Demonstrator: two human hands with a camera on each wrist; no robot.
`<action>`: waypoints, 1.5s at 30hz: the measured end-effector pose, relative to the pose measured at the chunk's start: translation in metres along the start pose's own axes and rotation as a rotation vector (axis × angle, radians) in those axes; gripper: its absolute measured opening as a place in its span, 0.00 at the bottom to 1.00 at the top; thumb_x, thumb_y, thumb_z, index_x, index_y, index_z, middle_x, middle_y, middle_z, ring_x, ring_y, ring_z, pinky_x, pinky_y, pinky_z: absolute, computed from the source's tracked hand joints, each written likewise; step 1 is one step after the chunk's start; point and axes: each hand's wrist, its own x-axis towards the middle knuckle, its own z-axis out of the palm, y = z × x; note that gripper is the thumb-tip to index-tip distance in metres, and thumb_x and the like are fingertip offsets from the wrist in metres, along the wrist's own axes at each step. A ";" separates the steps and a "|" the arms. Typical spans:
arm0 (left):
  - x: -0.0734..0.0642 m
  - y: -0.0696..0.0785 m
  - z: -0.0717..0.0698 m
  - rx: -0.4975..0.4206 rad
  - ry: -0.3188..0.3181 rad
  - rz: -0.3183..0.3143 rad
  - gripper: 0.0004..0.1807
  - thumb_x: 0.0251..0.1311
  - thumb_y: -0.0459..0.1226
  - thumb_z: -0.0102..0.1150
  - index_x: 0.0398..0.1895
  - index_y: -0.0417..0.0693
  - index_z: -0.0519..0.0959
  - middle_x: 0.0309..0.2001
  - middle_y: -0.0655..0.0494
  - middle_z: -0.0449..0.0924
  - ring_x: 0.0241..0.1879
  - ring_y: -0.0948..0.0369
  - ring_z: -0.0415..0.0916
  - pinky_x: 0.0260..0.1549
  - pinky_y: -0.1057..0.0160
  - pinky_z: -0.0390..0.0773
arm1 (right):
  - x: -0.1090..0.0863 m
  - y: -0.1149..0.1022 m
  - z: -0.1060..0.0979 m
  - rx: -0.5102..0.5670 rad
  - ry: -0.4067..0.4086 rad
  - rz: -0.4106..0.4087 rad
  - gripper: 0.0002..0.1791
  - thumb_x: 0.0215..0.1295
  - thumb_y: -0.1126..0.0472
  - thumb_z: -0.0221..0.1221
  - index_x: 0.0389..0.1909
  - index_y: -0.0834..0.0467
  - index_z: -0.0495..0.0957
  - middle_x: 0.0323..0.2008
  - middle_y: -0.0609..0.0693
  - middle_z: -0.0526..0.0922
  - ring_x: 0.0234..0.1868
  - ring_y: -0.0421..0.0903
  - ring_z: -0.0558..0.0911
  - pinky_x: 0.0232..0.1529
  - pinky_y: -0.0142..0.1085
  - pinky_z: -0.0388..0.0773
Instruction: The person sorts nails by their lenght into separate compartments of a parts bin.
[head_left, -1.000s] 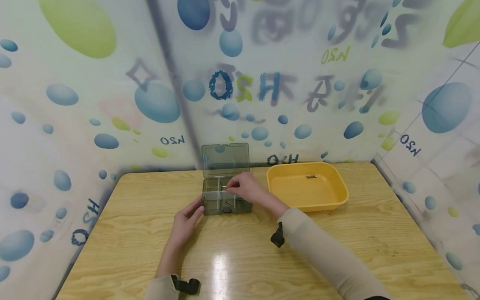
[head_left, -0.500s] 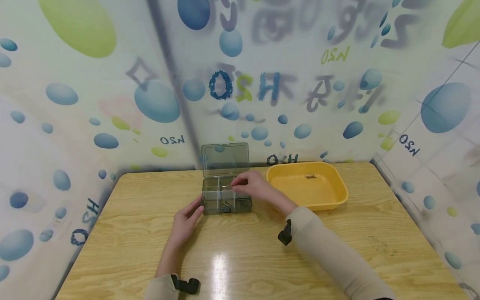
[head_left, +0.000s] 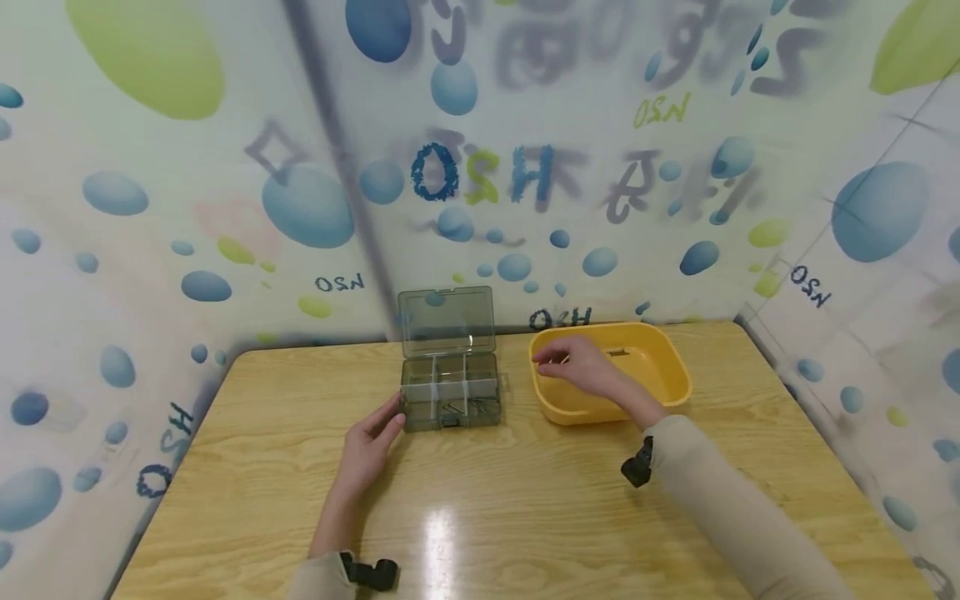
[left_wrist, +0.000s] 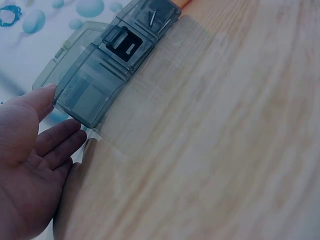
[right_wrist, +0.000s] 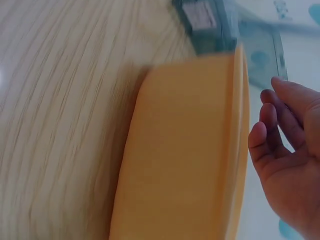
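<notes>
A smoky see-through divided box (head_left: 448, 390) stands at the back of the table with its lid (head_left: 447, 322) raised. Small slim metal pieces (head_left: 483, 406) lie in its front middle and front right compartments; their exact kind is too small to tell. My left hand (head_left: 366, 450) rests against the box's left end, thumb and fingertips at its side, fingers fairly straight. Above the left part of a yellow plastic tray (head_left: 551, 410) hovers my right hand (head_left: 581, 365). Its fingers are loosely bent, with nothing visible between them in the right wrist view.
A few small metal pieces (head_left: 617, 352) lie near the tray's back wall. Behind the wooden table (head_left: 525, 517) rises a wall covering (head_left: 525, 100) printed with blue and green drops. The raised lid is close to it.
My right hand has left the box and moved right, over the yellow tray. The left hand stays at the box's left end. The view has shifted slightly.
</notes>
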 end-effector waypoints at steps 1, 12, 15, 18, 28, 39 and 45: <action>0.000 0.000 -0.001 -0.001 0.000 -0.004 0.25 0.76 0.41 0.58 0.71 0.43 0.73 0.71 0.49 0.71 0.72 0.55 0.64 0.58 0.81 0.66 | -0.002 0.003 -0.004 -0.007 0.007 0.014 0.10 0.71 0.63 0.64 0.50 0.60 0.87 0.43 0.50 0.87 0.44 0.48 0.82 0.47 0.43 0.81; -0.004 0.000 -0.004 0.006 -0.003 -0.031 0.25 0.75 0.43 0.58 0.72 0.46 0.74 0.71 0.51 0.71 0.72 0.56 0.65 0.61 0.78 0.65 | -0.015 0.036 -0.031 -0.025 0.078 0.168 0.14 0.71 0.64 0.65 0.53 0.65 0.85 0.46 0.56 0.86 0.45 0.52 0.80 0.49 0.45 0.82; -0.006 0.001 -0.005 0.008 -0.005 -0.029 0.25 0.76 0.42 0.58 0.72 0.46 0.74 0.71 0.51 0.71 0.72 0.56 0.64 0.60 0.79 0.65 | -0.017 0.044 -0.033 -0.036 0.100 0.165 0.13 0.70 0.66 0.64 0.51 0.67 0.85 0.45 0.58 0.86 0.44 0.53 0.81 0.48 0.46 0.82; -0.007 0.000 -0.006 0.002 -0.006 -0.025 0.25 0.76 0.41 0.58 0.72 0.45 0.73 0.71 0.51 0.71 0.72 0.56 0.64 0.59 0.81 0.64 | -0.019 0.052 -0.034 -0.038 0.129 0.175 0.12 0.70 0.68 0.64 0.51 0.69 0.84 0.45 0.60 0.86 0.43 0.54 0.80 0.47 0.44 0.82; -0.004 0.002 -0.003 0.012 -0.008 -0.021 0.25 0.75 0.41 0.58 0.72 0.44 0.73 0.71 0.50 0.71 0.72 0.55 0.64 0.63 0.75 0.66 | -0.023 0.074 -0.044 -0.078 0.251 0.230 0.13 0.70 0.70 0.62 0.52 0.71 0.82 0.49 0.65 0.84 0.47 0.59 0.81 0.51 0.51 0.81; -0.002 0.003 -0.001 0.029 0.002 -0.024 0.25 0.75 0.41 0.58 0.72 0.44 0.73 0.70 0.50 0.72 0.71 0.56 0.65 0.62 0.76 0.66 | -0.025 0.082 -0.049 -0.146 0.275 0.290 0.14 0.68 0.70 0.63 0.52 0.72 0.82 0.51 0.68 0.82 0.50 0.63 0.81 0.55 0.55 0.80; -0.001 0.004 0.000 0.026 -0.007 -0.022 0.25 0.76 0.42 0.58 0.72 0.45 0.73 0.71 0.50 0.71 0.72 0.55 0.64 0.68 0.61 0.65 | -0.026 0.087 -0.051 -0.191 0.279 0.308 0.14 0.67 0.71 0.63 0.52 0.72 0.82 0.51 0.68 0.83 0.50 0.63 0.81 0.56 0.56 0.79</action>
